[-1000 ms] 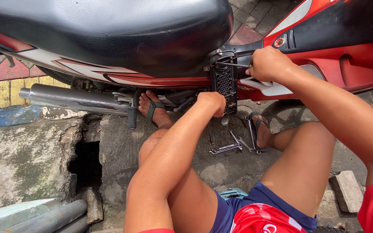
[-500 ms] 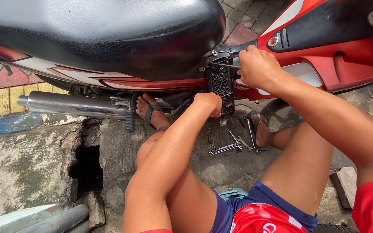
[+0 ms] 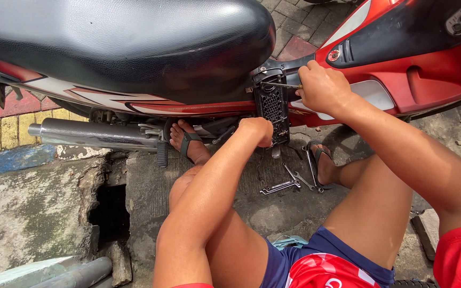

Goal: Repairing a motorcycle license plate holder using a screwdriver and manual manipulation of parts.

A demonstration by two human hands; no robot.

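Seat (image 3: 118,42): black vinyl-like cover, smooth, slightly glossy. Fairing (image 3: 428,80): red plastic, glossy. Grille (image 3: 273,109): black plastic, matt, perforated. Exhaust (image 3: 94,133): bare metal, dull sheen. Wrenches (image 3: 289,184): bright polished metal, laid on rough grey concrete (image 3: 33,213), cracked and stained. A thin metal tool (image 3: 284,85) is gripped by the right hand (image 3: 324,88). Shorts (image 3: 321,266): smooth synthetic cloth.

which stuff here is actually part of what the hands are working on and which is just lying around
In use:
- right hand gripping a screwdriver
- left hand steadying the black grille panel
- red motorbike body that the panel sits on

Lying about:
- wrenches on the concrete
- chrome exhaust pipe
- black seat
- grey pipes at the lower left
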